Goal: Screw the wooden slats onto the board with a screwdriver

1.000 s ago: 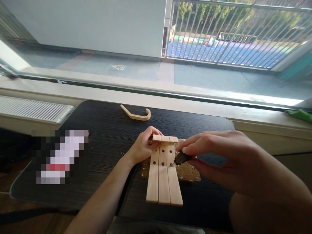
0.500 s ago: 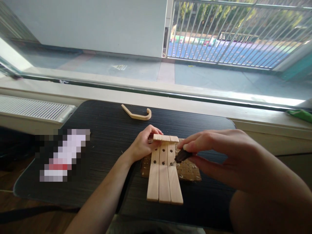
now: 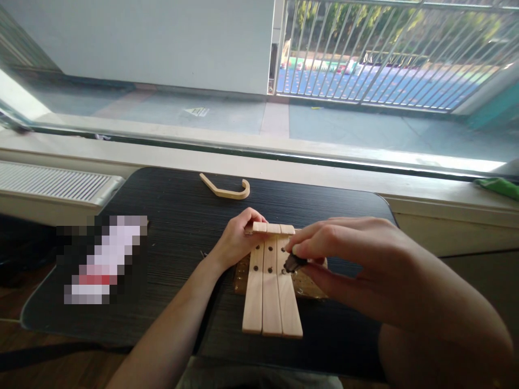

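Three pale wooden slats (image 3: 271, 308) lie side by side, joined into one slatted piece with dark screw heads in two rows. A short row of slats stands across its far end. My left hand (image 3: 239, 237) is closed around the far left edge of this piece, its fingertips partly hidden behind it. Over the right slat, my right hand (image 3: 344, 248) pinches the dark handle of a screwdriver (image 3: 295, 263). Its tip is at the nearer screw of that slat. Beneath the wood is a brown cardboard pad (image 3: 312, 289) with a clear wrapping.
A bent wooden hook-shaped strip (image 3: 227, 193) lies towards the back of the black table (image 3: 174, 205). On the left of the table is a blurred-out pink and white item (image 3: 117, 237). Beyond are a radiator (image 3: 60, 181) and a window sill (image 3: 284, 170).
My right hand has shifted a little left, and the screwdriver handle now stands more over the screw. The left hand keeps its hold on the slatted piece.
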Available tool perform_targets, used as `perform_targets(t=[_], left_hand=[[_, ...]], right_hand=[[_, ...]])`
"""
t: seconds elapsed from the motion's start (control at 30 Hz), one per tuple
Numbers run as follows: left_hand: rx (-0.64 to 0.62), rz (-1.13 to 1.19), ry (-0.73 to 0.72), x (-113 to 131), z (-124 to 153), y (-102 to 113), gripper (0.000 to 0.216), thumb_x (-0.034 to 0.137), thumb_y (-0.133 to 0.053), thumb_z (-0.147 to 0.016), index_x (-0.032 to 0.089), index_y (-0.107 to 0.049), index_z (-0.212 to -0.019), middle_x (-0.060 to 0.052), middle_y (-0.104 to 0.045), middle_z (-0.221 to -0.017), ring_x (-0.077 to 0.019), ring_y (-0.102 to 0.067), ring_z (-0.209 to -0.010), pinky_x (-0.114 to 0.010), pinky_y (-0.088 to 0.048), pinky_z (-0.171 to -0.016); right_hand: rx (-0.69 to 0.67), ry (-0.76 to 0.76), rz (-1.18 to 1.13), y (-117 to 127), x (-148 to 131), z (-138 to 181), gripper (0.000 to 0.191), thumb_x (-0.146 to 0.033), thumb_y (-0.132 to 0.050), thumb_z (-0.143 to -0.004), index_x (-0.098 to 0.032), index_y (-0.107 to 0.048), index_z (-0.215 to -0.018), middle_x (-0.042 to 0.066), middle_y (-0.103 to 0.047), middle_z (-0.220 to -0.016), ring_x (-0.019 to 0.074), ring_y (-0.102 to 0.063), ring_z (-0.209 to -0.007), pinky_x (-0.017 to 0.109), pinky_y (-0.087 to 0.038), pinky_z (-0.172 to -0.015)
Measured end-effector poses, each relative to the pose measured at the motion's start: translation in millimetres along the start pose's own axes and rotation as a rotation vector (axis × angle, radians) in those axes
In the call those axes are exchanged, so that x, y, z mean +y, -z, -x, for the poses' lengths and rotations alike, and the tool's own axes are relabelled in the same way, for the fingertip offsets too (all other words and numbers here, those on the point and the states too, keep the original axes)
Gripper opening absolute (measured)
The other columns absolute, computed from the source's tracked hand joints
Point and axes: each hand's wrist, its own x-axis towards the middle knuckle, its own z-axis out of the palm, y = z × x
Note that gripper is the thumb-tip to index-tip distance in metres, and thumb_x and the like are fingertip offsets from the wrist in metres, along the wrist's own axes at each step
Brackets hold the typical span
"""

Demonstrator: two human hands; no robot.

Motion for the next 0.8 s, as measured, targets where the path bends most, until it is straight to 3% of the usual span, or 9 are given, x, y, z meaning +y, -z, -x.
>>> perform_targets(t=[0.23,0.43,0.6,0.8], left_hand=[[-0.001,-0.011,-0.007,6,-1,1,0.020,0.034,-0.067,-0.078,0.017,-0.059,-0.084,-0.001,-0.066,-0.086,-0.0159,-0.059,-0.076,-0.027,-0.046,-0.066],[0.014,-0.017,-0.006,7,0,0,0.022,0.036,-0.068,-0.076,0.017,-0.059,-0.085,-0.001,-0.065,-0.081,-0.0155,-0.058,-0.072,-0.027,-0.046,-0.063],[0.023,-0.016,-0.008,6,-1,-2,0.022,0.035,-0.068,-0.077,0.017,-0.056,-0.079,-0.001,-0.065,-0.082,-0.0150,-0.058,-0.073,-0.026,-0.046,-0.065],[0.003,-0.025,-0.026,3,-2,-3,0.024,0.037,-0.070,-0.078,0.017,-0.058,-0.082,-0.001,-0.062,-0.079,-0.0136,-0.055,-0.069,-0.024,-0.043,-0.060]], right_hand=[[0.042,0.102,-0.004,-12,1,-9,0.014,-0.007,-0.058,-0.085,-0.019,-0.058,-0.092,0.004,-0.069,-0.090,0.0133,-0.063,-0.079,0.025,-0.046,-0.070],[0.083,0.045,0.024,-18,3,-10,0.015,-0.013,-0.061,-0.088,-0.021,-0.057,-0.100,0.000,-0.071,-0.088,0.0124,-0.065,-0.076,0.023,-0.047,-0.070],[0.006,0.023,0.063,-12,2,-7,0.031,-0.016,-0.053,-0.096,-0.021,-0.058,-0.126,0.003,-0.071,-0.098,0.0133,-0.065,-0.082,0.024,-0.047,-0.073],[-0.136,-0.039,0.328,4,-10,-4,0.037,-0.013,-0.049,-0.093,-0.023,-0.056,-0.128,0.006,-0.072,-0.106,0.0176,-0.068,-0.083,0.027,-0.048,-0.069]])
